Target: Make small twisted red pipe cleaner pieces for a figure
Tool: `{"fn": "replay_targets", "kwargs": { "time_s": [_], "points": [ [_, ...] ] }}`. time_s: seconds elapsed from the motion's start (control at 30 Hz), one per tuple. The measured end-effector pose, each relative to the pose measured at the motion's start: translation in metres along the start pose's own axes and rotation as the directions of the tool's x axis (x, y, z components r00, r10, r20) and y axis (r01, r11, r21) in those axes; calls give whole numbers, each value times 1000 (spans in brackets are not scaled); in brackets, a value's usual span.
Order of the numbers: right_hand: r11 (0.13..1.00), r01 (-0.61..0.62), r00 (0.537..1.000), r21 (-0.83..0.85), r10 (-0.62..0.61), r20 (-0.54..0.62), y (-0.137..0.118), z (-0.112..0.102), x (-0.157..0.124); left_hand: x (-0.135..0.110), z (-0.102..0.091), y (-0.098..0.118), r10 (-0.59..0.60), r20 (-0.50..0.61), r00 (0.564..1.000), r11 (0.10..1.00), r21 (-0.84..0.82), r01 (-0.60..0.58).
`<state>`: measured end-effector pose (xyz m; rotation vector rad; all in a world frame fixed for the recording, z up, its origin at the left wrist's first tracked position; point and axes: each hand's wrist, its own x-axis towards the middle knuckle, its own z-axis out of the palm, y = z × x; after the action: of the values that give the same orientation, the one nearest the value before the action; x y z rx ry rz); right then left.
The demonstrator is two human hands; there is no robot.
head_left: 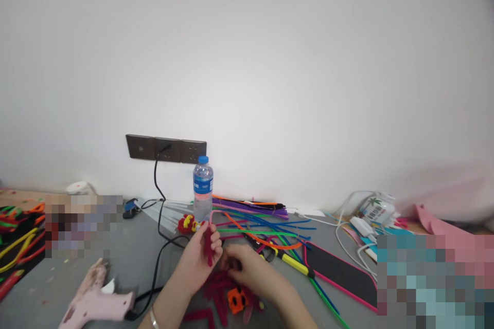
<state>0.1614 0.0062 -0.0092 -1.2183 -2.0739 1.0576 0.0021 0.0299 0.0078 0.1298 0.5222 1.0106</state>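
My left hand (198,257) is closed around a dark red pipe cleaner (210,261), whose bent upper end rises above the fingers. Close beside it, my right hand (247,267) has its fingers curled toward the thumb, and I cannot make out what is in them. Beneath both hands lie several dark red fuzzy pieces (219,303). An orange piece with black marks (236,300) rests among them. Just behind my left hand is a red and yellow fuzzy piece (187,223).
A water bottle (203,190) stands near the wall. Coloured pipe cleaners (270,226) spread behind my hands. A yellow-handled tool (295,263) and a dark pink-edged tablet-like board (341,273) lie right. A pink glue gun (102,304) with a black cord (157,252) lies left.
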Motion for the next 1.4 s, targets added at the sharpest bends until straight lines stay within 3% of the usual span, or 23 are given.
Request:
{"fn": "replay_targets", "kwargs": {
  "time_s": [0.1,0.2,0.33,0.57,0.73,0.8,0.9,1.03,1.13,1.2,1.33,1.4],
  "points": [
    [998,-1,994,61,8,-113,0,-9,2,0,3,-1,91,-114,989,995,43,-86],
    [985,17,949,169,37,-312,0,-20,5,-1,6,-2,137,-206,969,990,39,-132],
    [929,97,890,358,80,-449,-5,-20,11,-2,8,-3,142,-155,978,990,35,-139],
    [881,59,906,469,150,-395,-16,8,18,1,2,-16,151,-128,980,987,68,-143],
    [884,63,929,463,118,-351,-24,4,14,4,-3,-13,218,-151,964,975,-1,-220],
    [925,37,955,377,79,-286,-25,0,9,2,-2,-8,193,-111,975,977,-74,-202],
    [987,20,996,161,-7,-84,-22,2,1,-3,1,-1,175,-78,981,975,-127,-184],
    [998,18,1000,-61,-16,24,-18,12,-4,-6,5,2,161,-93,983,974,-145,-173],
    [999,18,1000,-47,-18,-2,-20,11,-2,-6,6,2,150,-96,984,975,-151,-163],
    [1000,12,995,24,-10,-100,-21,6,2,-4,5,1,173,-122,977,974,-123,-188],
    [955,25,931,294,85,-356,-22,-1,9,0,4,-6,243,-228,943,966,-26,-256],
    [912,65,908,406,115,-403,-22,2,11,-1,5,-13,228,-200,953,974,47,-224]
  ]
}}
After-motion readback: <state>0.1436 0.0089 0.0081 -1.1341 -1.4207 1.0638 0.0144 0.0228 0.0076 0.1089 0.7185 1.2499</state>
